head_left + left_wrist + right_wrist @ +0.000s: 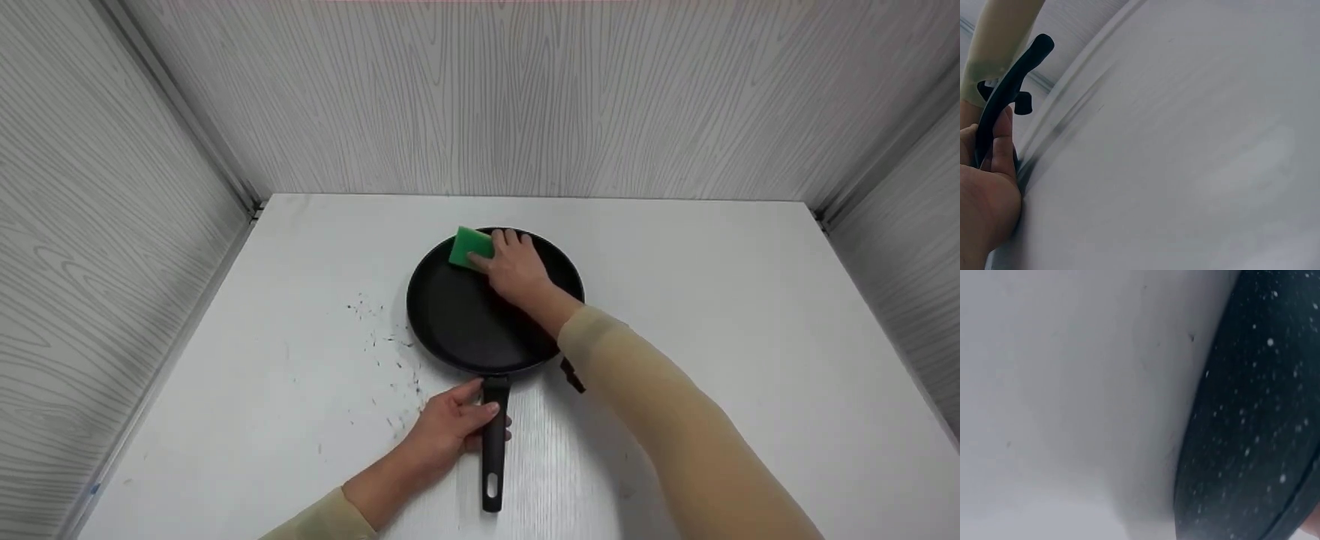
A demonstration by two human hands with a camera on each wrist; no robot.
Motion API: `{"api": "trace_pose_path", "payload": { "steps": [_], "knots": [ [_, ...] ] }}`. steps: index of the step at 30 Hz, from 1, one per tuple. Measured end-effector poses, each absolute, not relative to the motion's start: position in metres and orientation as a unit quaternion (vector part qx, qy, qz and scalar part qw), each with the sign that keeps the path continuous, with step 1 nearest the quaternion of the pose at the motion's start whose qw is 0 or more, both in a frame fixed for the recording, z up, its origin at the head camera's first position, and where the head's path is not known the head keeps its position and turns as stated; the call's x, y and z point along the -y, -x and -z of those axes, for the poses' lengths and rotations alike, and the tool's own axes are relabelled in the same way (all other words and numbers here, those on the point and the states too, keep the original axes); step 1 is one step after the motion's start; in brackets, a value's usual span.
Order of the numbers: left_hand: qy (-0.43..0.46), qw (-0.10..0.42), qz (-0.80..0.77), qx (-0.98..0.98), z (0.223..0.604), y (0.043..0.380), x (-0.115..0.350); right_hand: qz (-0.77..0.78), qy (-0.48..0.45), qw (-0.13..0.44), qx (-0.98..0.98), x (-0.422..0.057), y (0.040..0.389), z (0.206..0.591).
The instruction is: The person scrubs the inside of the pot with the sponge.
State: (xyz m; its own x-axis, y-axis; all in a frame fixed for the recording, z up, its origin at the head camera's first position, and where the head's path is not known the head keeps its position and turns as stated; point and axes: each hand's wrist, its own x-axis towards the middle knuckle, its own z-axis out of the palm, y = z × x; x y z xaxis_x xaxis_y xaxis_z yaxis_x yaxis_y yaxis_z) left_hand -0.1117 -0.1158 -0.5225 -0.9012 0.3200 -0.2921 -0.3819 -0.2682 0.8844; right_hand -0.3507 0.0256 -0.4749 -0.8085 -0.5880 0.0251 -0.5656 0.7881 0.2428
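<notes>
A round black frying pan lies on the white table, its handle pointing toward me. My left hand grips the handle near the pan, thumb on top and fingertips showing on the far side. Inside the pan, my right hand holds a flat green sponge against the upper left part of the surface. The thumb lies over the sponge, and the other fingers cover its right side. In the right wrist view, the pan's speckled dark outer side fills the right edge; the sponge is out of that view.
Dark crumbs are scattered over the white table left of the pan. Grey wood-grain panels stand at the back and both sides. A small dark piece shows beneath the right sleeve.
</notes>
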Motion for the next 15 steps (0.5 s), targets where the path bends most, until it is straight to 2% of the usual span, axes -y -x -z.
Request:
{"api": "trace_pose_path", "payload": {
  "steps": [15],
  "knots": [
    [0.034,0.224,-0.789,-0.572,0.524,0.119,0.116,0.144,-0.277,0.051,0.949,-0.040,0.357,0.473]
  ]
}}
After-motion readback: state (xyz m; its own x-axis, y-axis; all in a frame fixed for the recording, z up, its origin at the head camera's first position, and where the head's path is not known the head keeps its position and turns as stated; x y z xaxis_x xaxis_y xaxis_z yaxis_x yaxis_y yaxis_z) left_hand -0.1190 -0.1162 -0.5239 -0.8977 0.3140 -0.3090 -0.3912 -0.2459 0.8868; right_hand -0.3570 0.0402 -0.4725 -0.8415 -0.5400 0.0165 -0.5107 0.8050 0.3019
